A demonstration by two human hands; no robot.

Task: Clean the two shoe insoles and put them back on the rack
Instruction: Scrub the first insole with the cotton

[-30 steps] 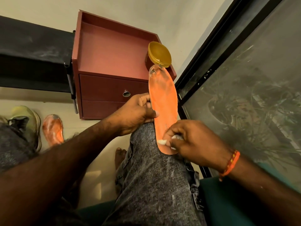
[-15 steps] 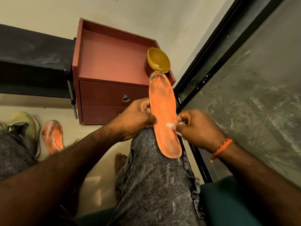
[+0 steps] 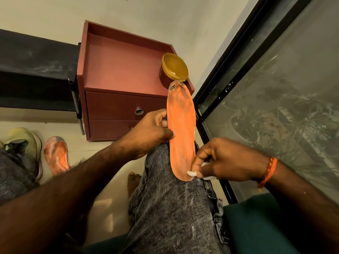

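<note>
A long, flat orange foam insole (image 3: pixel 180 129) lies lengthwise on the person's raised knee in grey speckled denim (image 3: pixel 172 208), at the centre of the frame. Its far, toe end is grey with grime and looks torn; the near heel end is cleaner, with a faint printed word too small to read. The left hand (image 3: pixel 146 132) grips its left edge, thumb on top and fingers curled behind, where they are hidden. The right hand (image 3: pixel 222 160), with an orange thread band on the wrist, pinches a small white wad (image 3: pixel 192 173) against the heel edge; most of the wad is covered by the fingers, so whether it is cloth or cotton is unclear.

Just past the toe end, a round yellow-lidded tub (image 3: pixel 174 70) stands on the top of a dark red two-drawer cabinet (image 3: pixel 119 85); the closed lid hides its contents.

At lower left, a second orange insole (image 3: pixel 56 154), heavily smeared, lies on the pale floor beside a yellow-green shoe (image 3: pixel 27 142) partly cut off by the other knee. A black rack (image 3: pixel 34 70) fills the upper left, and a dusty glass panel in a black frame (image 3: pixel 275 107) fills the right.
</note>
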